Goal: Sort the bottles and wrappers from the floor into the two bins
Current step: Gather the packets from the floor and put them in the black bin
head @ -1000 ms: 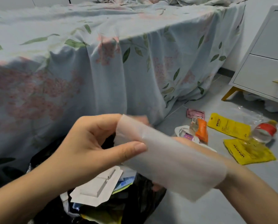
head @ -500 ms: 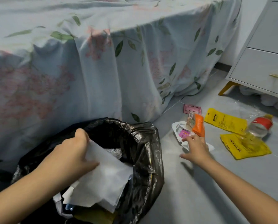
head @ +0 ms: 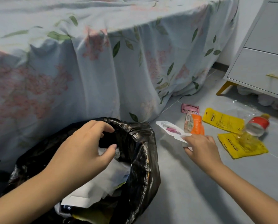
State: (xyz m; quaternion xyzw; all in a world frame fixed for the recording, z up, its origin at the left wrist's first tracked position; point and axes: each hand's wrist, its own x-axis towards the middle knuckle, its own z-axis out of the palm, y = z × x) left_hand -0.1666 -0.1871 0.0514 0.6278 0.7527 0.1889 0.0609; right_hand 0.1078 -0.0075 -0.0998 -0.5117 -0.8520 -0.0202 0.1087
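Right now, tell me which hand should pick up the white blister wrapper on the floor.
Right. The right hand already has its fingertips on the white blister wrapper. The left hand hovers over the black bin bag, farther away.

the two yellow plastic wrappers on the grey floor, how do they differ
The far yellow wrapper printed WAITU lies flat and uncovered; the near yellow wrapper is more crumpled and partly under the clear plastic bottle with the red label. The far one sits closer to the orange packet; the near one lies beside the right hand. Both carry dark print.
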